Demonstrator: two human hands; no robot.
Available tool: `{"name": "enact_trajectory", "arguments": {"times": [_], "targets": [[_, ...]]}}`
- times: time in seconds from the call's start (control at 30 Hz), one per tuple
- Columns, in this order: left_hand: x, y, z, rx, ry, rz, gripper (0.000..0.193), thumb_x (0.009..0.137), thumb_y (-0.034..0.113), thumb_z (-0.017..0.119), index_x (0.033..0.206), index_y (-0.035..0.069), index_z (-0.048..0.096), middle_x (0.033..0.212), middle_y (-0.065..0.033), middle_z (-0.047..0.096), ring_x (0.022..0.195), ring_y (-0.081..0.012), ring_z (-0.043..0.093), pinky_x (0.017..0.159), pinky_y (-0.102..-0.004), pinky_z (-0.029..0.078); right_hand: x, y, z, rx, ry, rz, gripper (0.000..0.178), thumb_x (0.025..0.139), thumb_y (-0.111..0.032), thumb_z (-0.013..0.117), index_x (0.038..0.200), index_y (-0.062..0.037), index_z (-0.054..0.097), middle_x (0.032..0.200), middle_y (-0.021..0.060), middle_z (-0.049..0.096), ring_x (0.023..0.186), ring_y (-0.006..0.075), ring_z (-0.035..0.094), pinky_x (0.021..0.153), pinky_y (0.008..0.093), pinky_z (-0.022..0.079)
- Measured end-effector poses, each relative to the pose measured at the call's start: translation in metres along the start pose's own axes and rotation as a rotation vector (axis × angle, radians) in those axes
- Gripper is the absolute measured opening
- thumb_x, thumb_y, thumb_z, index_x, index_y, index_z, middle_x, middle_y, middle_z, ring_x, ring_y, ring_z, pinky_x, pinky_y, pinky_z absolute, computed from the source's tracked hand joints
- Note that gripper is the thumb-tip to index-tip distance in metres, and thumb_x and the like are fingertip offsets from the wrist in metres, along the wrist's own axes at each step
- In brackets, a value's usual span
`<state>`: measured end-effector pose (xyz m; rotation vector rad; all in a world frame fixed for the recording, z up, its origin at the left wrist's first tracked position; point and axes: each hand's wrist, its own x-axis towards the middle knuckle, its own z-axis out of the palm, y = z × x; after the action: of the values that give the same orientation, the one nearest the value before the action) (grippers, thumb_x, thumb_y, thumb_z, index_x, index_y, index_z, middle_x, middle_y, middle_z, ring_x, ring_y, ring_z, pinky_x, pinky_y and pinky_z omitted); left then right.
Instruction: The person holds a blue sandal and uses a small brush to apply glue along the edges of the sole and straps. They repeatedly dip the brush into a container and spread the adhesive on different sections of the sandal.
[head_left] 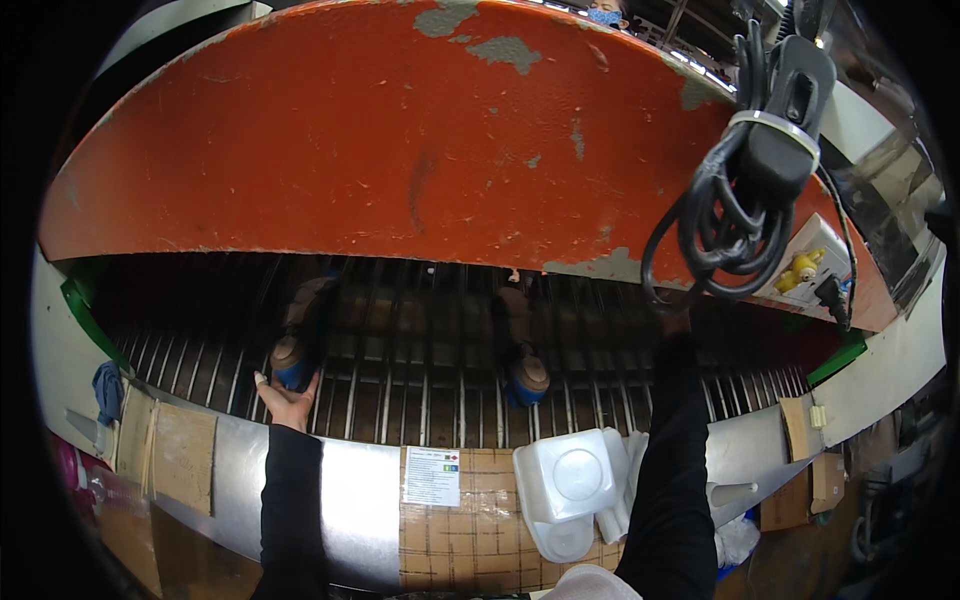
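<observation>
Dark metal bars [462, 405] ran in rows under a big red cover [340, 140] with chipped paint. On the bars lay the left shoe [290, 372], or a thing shaped like one, with its brown bottom up and blue on its side. Its round end faced the person, and the rest went back into the shade. The right shoe [530, 382] lay well apart from it, also brown and blue, with no hand on it.

Both shoes were on the bars, so that part looked done. Neither was lifted away, and how much work was left was hard to say.

The left hand [287, 407] was partly open and cupped the round end of the left shoe, thumb on one side and fingers on the other, in what looked like a loose hold. The right hand [675, 322] reached under the cover, too hidden and dark to tell if it was open or holding something.

Nearer the person was a shiny tabletop [360, 510] with cardboard [465, 545], a printed paper [430, 490] and white plastic tubs [580, 475]. Up on the right hung a bundle of black cord [715, 215].
</observation>
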<state>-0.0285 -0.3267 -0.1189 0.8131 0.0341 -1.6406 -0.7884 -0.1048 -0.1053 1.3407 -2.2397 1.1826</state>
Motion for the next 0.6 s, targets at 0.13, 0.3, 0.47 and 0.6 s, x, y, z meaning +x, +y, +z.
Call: {"name": "enact_trajectory", "arguments": {"times": [0.13,0.3,0.47,0.6], "targets": [[-0.005,0.001,0.013,-0.063,-0.069,-0.04,0.083,0.089,0.07,0.038,0.154,0.025,0.011,0.158,-0.0153,0.015,0.145,-0.0339,0.018,0.115,-0.0588,0.013,-0.005,-0.104,0.0,0.095,-0.462,0.147,0.039,0.097,-0.03,0.052,0.124,-0.003,0.056,0.114,0.0079,0.063,0.104,0.0247,0.059,0.085,0.0421,0.048],[-0.006,-0.002,0.02,-0.029,-0.138,-0.039,0.084,0.091,0.067,0.037,0.154,0.029,-0.002,0.16,-0.0133,-0.011,0.148,-0.0328,-0.006,0.117,-0.0581,0.006,-0.066,-0.292,0.007,0.116,-1.043,0.02,0.051,0.095,-0.028,0.057,0.138,-0.0052,0.042,0.134,0.0122,0.051,0.12,0.0254,0.051,0.099,0.0377,0.042],[-0.008,-0.006,0.022,0.095,-0.143,0.004,0.08,0.09,0.07,0.033,0.154,0.025,0.016,0.161,-0.005,0.009,0.148,-0.0296,0.003,0.114,-0.0602,0.003,-0.121,-0.339,0.041,0.074,-0.979,-0.049,0.095,0.073,-0.04,0.079,0.144,-0.0009,0.03,0.134,0.0251,0.045,0.119,0.0346,0.048,0.1,0.0382,0.04],[-0.006,-0.008,0.021,0.124,-0.28,-0.032,0.095,0.085,0.075,0.041,0.155,0.02,0.008,0.161,-0.01,0.01,0.148,-0.0328,0.006,0.113,-0.0622,0.005,-0.129,-0.325,0.066,-0.101,-0.794,-0.248,0.096,0.065,-0.036,0.083,0.139,0.0016,0.036,0.129,0.0278,0.048,0.117,0.0373,0.05,0.099,0.0405,0.041]]}}
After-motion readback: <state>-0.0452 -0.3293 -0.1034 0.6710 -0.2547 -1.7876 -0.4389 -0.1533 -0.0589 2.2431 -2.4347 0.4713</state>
